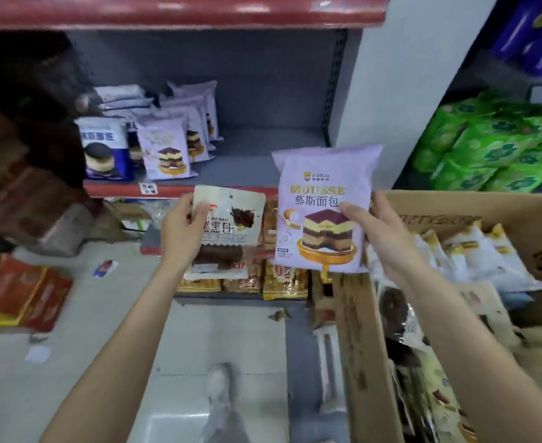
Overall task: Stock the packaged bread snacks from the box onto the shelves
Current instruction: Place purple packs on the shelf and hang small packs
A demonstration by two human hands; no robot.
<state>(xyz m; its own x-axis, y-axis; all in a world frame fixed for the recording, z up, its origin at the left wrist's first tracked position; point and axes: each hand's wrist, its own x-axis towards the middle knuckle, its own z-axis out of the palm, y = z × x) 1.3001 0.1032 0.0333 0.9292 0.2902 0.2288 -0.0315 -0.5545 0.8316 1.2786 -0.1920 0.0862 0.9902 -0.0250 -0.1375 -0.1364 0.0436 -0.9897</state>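
Before the grey shelf [257, 167] with its red front edge, a person holds two packets up side by side. Their right hand [381, 233] grips a lilac mousse bread packet [322, 209] by its right edge, thumb across the front, the packet upright and facing out. Their left hand [183, 230] pinches a white chocolate bread packet [228, 231] by its left edge, just beside the lilac one and a little lower. Far on the left of the shelf stand rows of matching lilac packets [170, 151], with a dark blue packet [106, 148] beside them. At the near right, an open cardboard box [359, 340] holds more pale packets [474, 254], heaped loosely. Below the hands, golden-wrapped snacks [279, 282] lie on a lower shelf. Green packs [493, 145] fill the far right.
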